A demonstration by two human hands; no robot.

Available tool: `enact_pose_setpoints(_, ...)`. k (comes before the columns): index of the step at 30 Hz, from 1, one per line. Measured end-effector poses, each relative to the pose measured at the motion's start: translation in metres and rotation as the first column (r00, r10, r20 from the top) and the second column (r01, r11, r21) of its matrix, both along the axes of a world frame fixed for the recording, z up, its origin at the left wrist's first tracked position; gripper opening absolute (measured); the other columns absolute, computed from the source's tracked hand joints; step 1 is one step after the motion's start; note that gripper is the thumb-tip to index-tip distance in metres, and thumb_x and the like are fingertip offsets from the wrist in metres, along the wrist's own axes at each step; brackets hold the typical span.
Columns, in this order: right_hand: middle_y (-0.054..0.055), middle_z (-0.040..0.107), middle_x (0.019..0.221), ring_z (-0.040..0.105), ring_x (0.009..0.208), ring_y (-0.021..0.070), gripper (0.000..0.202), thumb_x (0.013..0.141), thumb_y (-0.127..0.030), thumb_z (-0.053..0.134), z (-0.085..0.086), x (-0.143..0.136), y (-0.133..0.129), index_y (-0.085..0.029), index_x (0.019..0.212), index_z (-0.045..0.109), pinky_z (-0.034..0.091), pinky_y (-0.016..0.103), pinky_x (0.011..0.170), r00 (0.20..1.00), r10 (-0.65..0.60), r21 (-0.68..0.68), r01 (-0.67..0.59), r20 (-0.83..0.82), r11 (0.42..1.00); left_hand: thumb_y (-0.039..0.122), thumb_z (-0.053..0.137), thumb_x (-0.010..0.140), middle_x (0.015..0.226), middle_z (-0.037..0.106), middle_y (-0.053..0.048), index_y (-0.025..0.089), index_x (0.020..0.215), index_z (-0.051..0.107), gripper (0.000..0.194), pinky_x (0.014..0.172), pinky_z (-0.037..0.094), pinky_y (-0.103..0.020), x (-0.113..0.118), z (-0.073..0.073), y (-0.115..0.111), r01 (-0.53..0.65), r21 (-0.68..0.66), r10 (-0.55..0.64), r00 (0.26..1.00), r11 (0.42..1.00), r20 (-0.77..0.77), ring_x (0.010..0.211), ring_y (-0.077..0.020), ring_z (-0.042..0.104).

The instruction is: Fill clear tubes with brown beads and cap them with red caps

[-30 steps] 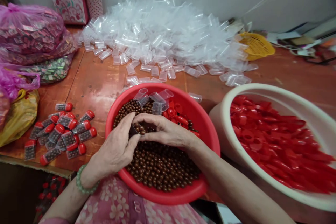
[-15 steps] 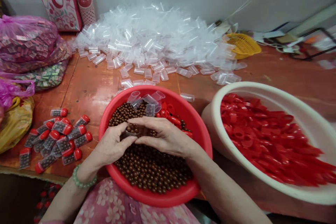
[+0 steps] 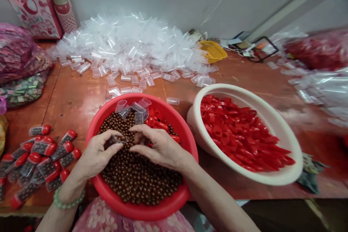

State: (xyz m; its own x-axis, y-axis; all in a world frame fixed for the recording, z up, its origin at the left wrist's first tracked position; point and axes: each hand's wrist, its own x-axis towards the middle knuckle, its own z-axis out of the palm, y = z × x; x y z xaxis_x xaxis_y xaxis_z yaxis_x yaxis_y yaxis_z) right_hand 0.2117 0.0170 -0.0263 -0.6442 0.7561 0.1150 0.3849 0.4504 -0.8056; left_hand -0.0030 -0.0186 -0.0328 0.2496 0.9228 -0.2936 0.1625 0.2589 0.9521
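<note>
My left hand point(image 3: 99, 152) pinches a clear plastic tube point(image 3: 120, 139), its open rim tilted up between thumb and fingers. Beside it, my right hand point(image 3: 160, 146) is curved with thumb and fingers apart, and nothing shows between the tips. Both hands are over a red basin point(image 3: 191, 185) of shiny brown beads point(image 3: 144, 181). Several loose clear tubes point(image 3: 138, 107) lie on the beads at the basin's far side. Red plastic caps point(image 3: 156, 117) rest there too, partly behind my right hand.
Filled tubes with red caps point(image 3: 40, 148) lie to the left. A cream tub point(image 3: 195, 116) of red caps stands at right. Behind is a heap of clear tubes point(image 3: 130, 43), with a yellow basket point(image 3: 214, 51) next to it. Bags point(image 3: 16, 54) and a bottle point(image 3: 63, 9) stand at left.
My hands have drawn apart: the right fingertips no longer meet the left ones, and the clear tube shows in my left hand. The view has turned to the right.
</note>
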Motion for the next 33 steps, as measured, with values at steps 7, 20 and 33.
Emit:
enact_pose_setpoints(7, 0.014, 0.067, 0.098, 0.065, 0.091, 0.0275, 0.020, 0.091, -0.031, 0.056, -0.014, 0.025, 0.031, -0.014, 0.100, 0.062, 0.052, 0.038, 0.079, 0.738, -0.398, 0.357, 0.225, 0.545, 0.907, 0.028, 0.069, 0.079, 0.091, 0.069, -0.005, 0.014, 0.096, 0.059, 0.024, 0.082, 0.046, -0.027, 0.005, 0.000, 0.004, -0.072, -0.107, 0.097, 0.963, 0.992, 0.252, 0.086, -0.0148, 0.063)
enact_pose_setpoints(20, 0.006, 0.072, 0.086, 0.067, 0.076, 0.0211, 0.015, 0.083, -0.028, 0.059, -0.018, 0.026, 0.027, -0.019, 0.092, 0.068, 0.052, 0.035, 0.074, 0.892, -0.430, 0.157, 0.409, 0.140, 0.899, 0.026, 0.074, 0.075, 0.089, 0.071, -0.005, 0.015, 0.097, 0.064, 0.026, 0.082, 0.048, -0.026, 0.005, 0.007, -0.006, -0.066, -0.093, 0.101, 0.889, 0.993, 0.447, 0.083, -0.0126, 0.065)
enact_pose_setpoints(33, -0.003, 0.062, 0.053, 0.054, 0.044, 0.0076, 0.029, 0.064, -0.036, 0.082, 0.010, -0.016, 0.009, -0.017, 0.076, 0.064, 0.044, 0.017, 0.044, 0.872, -0.438, -0.776, 0.117, -0.219, 0.620, 0.022, 0.077, 0.069, 0.090, 0.063, 0.000, 0.016, 0.082, 0.057, 0.025, 0.079, 0.043, -0.025, 0.015, 0.001, -0.009, -0.250, -0.060, 0.254, 0.892, 0.966, 0.373, 0.080, -0.0106, 0.058)
